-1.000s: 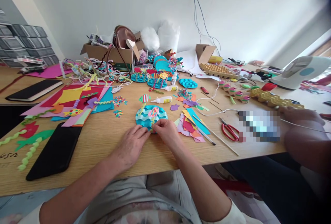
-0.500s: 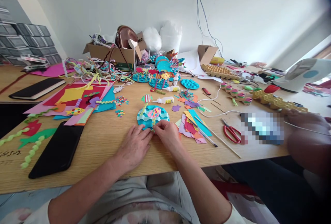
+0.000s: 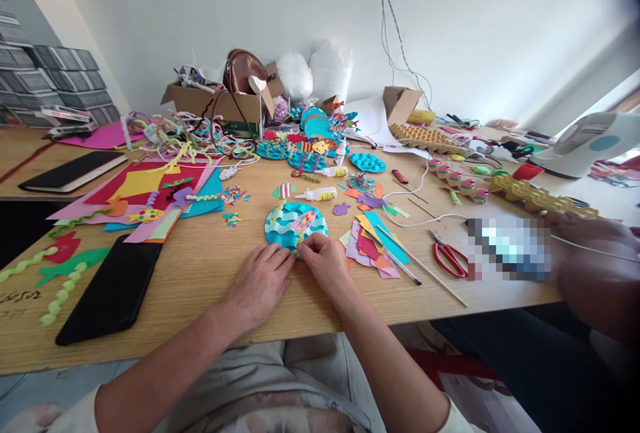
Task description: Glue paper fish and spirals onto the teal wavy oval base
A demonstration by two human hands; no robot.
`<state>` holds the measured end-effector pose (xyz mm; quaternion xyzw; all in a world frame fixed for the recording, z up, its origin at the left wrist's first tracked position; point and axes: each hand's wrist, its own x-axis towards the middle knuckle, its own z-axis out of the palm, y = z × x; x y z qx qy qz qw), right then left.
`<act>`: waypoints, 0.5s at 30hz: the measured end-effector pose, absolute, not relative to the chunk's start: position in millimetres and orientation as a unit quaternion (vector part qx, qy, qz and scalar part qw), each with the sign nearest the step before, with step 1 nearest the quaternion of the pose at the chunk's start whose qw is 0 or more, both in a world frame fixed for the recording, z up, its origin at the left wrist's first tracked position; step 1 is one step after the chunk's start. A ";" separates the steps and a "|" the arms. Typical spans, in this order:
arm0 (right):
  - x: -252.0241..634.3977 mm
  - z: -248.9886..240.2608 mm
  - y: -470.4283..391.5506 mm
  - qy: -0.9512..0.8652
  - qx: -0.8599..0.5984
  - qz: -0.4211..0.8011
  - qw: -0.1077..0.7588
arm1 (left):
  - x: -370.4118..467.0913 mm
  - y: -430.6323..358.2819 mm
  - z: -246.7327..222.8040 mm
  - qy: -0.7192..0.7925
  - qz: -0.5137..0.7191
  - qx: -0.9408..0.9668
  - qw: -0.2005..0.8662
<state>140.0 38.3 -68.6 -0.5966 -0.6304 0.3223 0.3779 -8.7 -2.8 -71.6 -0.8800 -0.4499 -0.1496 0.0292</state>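
Observation:
A round blue wavy disc point(image 3: 274, 221) lies on the table before me, with pale wave strips across it. My left hand point(image 3: 260, 280) rests at its near left edge, fingers stretched out and lying against it. My right hand point(image 3: 325, 261) is closed in a pinch at the near edge, on the lower end of a yellow-green pipe cleaner point(image 3: 300, 244); the fingertips partly hide it. Above the pinch, a pink paper fish point(image 3: 304, 220) with coloured dots tilts over the disc. A striped green, white and red fish point(image 3: 284, 190) lies at the far rim, by another yellow-green stem.
Behind the disc lies a glue bottle point(image 3: 321, 194). Paper scraps point(image 3: 367, 246), a wooden stick point(image 3: 425, 268) and red-handled scissors point(image 3: 449, 258) are to the right. A black phone-like slab point(image 3: 107, 293) is at left. Another person's arm point(image 3: 595, 273) rests at the right edge.
The pink fish has turned and tilted, now showing a narrower face and sitting slightly more to the right. Both hands stay in nearly the same place.

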 end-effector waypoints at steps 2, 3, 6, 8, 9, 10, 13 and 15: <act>139.8 -67.8 38.2 -0.631 -0.602 0.320 0.371 | -8.5 -2.5 -69.8 -0.450 -0.147 -0.881 0.028; 139.7 -67.2 38.0 -0.631 -0.604 0.319 0.367 | -8.3 -2.5 -68.7 -0.452 -0.142 -0.880 0.026; 138.9 -64.7 36.6 -0.636 -0.610 0.313 0.354 | -8.2 -2.3 -65.9 -0.458 -0.128 -0.879 0.018; 138.1 -62.5 35.3 -0.641 -0.613 0.303 0.348 | -8.2 -1.6 -65.5 -0.458 -0.129 -0.879 0.017; 137.6 -61.4 34.7 -0.643 -0.615 0.298 0.346 | -8.2 -1.2 -65.7 -0.457 -0.131 -0.879 0.020; 137.1 -60.3 34.1 -0.645 -0.617 0.292 0.343 | -8.1 -0.7 -65.9 -0.456 -0.133 -0.879 0.024; 135.9 -58.1 33.4 -0.649 -0.624 0.280 0.333 | -7.1 0.1 -65.7 -0.457 -0.122 -0.880 0.041; 135.5 -58.1 33.5 -0.654 -0.627 0.270 0.326 | -6.1 0.3 -64.7 -0.459 -0.105 -0.881 0.056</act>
